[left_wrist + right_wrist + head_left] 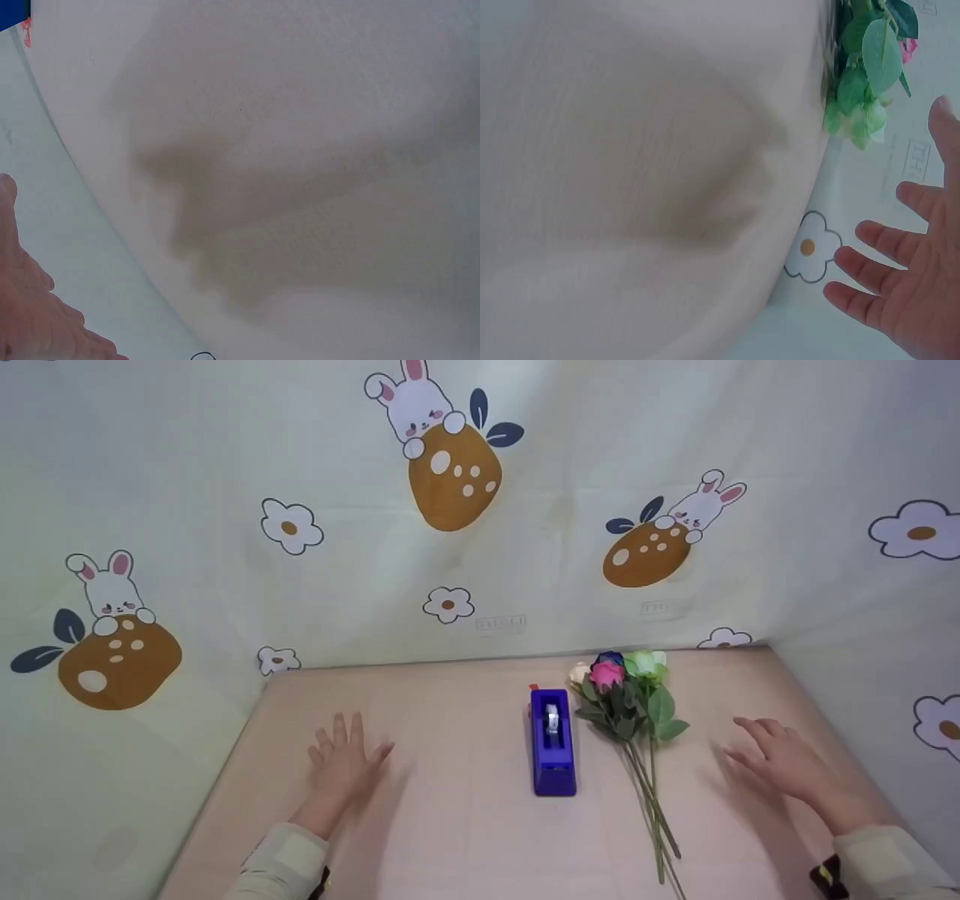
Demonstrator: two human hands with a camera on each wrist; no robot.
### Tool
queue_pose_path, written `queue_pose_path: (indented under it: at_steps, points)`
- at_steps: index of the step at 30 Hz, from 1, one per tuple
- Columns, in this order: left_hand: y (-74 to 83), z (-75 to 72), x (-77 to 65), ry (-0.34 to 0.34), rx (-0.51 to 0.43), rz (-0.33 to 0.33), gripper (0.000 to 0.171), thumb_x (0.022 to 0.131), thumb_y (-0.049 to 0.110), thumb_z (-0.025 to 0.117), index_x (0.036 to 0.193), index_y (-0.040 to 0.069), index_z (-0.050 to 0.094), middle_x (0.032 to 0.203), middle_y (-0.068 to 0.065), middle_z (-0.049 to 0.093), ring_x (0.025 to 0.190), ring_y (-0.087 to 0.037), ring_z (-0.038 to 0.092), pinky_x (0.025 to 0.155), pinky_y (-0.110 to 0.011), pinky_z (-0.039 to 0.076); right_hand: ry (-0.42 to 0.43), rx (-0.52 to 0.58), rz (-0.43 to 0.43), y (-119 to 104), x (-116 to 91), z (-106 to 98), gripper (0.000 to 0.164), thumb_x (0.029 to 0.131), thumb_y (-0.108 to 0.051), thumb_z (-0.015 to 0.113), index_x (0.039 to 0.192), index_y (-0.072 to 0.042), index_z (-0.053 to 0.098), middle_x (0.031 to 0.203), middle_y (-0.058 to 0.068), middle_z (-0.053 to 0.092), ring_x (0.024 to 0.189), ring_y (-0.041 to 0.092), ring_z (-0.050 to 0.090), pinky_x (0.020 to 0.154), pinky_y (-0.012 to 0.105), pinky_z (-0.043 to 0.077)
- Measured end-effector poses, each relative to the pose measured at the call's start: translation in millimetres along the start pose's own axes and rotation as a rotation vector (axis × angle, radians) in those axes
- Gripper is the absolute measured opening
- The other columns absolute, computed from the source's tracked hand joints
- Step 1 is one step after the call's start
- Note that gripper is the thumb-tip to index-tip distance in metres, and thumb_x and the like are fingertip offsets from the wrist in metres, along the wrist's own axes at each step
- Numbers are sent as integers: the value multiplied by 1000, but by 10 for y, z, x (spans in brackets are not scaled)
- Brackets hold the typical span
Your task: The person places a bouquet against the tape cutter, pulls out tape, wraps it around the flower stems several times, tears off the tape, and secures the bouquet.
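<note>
My left hand [343, 765] hovers over the left part of the table with its fingers spread, holding nothing. On the far right, my right hand [787, 763] is held over the table, fingers apart and free of any object. Between the hands stands a blue tape dispenser [555, 780] with a roll of tape [553, 720] in it. Just right of the dispenser lies a bunch of artificial roses [626, 705] with pink, blue, cream and pale green heads, their long stems [652, 810] crossing toward the front edge. The right hand is nearest to the roses.
The table [450, 832] has a pale pinkish cover. Behind it and along both sides hangs a light curtain [352, 592] printed with rabbits and flowers. A small red tab [534, 687] shows at the dispenser's far end.
</note>
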State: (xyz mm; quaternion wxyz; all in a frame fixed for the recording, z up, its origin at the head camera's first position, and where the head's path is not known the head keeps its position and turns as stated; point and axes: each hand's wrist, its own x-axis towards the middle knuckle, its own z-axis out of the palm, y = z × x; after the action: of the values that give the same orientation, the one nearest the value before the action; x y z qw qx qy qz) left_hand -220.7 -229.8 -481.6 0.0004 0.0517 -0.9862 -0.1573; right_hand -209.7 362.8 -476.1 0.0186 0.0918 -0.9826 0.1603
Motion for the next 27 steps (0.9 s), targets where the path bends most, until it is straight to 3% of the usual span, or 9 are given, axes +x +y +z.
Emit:
queue_pose_path:
  at_steps: [3,6,11,16,21,27]
  points:
    - [-7,-2,-4,14,3,2,78,91,47,47,144,0,16,147,-30,6,130,-56,1,102,-66,6,-24,39,31,-107,29,-2,48,91,-42,51,102,4,58,79,13,57,70,26,51,61,39,42]
    - [-3,-5,-12,20,31,2,77,91,47,47,144,-1,17,147,-31,7,129,-56,3,102,-66,8,-95,101,46,-232,57,26,44,91,-42,51,91,1,60,72,4,56,64,16,47,56,32,37]
    - [15,12,-25,18,44,-1,77,90,46,48,143,-1,18,147,-30,9,130,-56,5,102,-65,11,-303,270,46,-468,99,147,47,89,-41,54,99,4,57,80,10,59,66,18,52,55,32,41]
    - [35,40,-46,-4,12,-2,75,90,43,50,143,-1,19,147,-31,10,130,-56,5,102,-65,11,-439,419,101,-681,143,272,52,88,-43,56,108,6,53,66,4,51,47,11,37,44,25,32]
    - [46,48,-53,2,16,7,72,91,40,50,142,-2,21,146,-31,12,129,-56,6,102,-66,11,-462,482,193,-825,204,404,55,85,-43,59,107,6,51,64,2,47,46,9,31,44,23,27]
    - [105,37,-72,-5,-1,18,69,91,37,52,141,-3,24,146,-30,13,130,-55,8,102,-65,12,-448,536,235,-888,265,554,30,88,-33,58,81,-6,47,55,-3,39,45,8,30,43,22,25]
